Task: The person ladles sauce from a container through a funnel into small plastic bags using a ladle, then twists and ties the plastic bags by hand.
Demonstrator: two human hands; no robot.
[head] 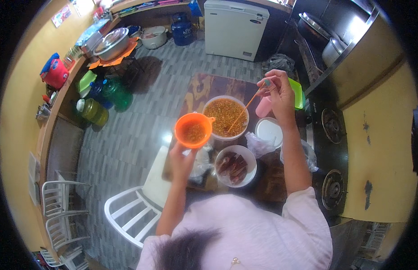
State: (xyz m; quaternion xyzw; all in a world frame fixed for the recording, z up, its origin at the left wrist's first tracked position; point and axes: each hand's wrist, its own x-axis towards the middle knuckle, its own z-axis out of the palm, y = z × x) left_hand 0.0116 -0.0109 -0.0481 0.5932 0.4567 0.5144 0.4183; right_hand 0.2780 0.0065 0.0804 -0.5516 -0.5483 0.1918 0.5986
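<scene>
My left hand (182, 158) holds up an orange plastic funnel (177, 137) with brownish liquid and bits in it. Whatever my fingers grip below the funnel's rim is mostly hidden. In my right hand (279, 96) is the thin orange handle (246, 107) of a utensil, slanting down into a round tub (246, 130). Yellow-brown liquid full of chopped bits (225, 113) fills that tub, and the utensil's lower end is sunk in it. Closer to me, a white tub (252, 168) contains dark reddish-brown pieces (233, 167).
On the wooden table (214, 82) lie a white lid (268, 130), plastic bags (259, 145), a pink container (263, 107) and a green tray (299, 92). A gas stove (340, 155) stands close on the right. A white plastic chair (119, 206) is at the left.
</scene>
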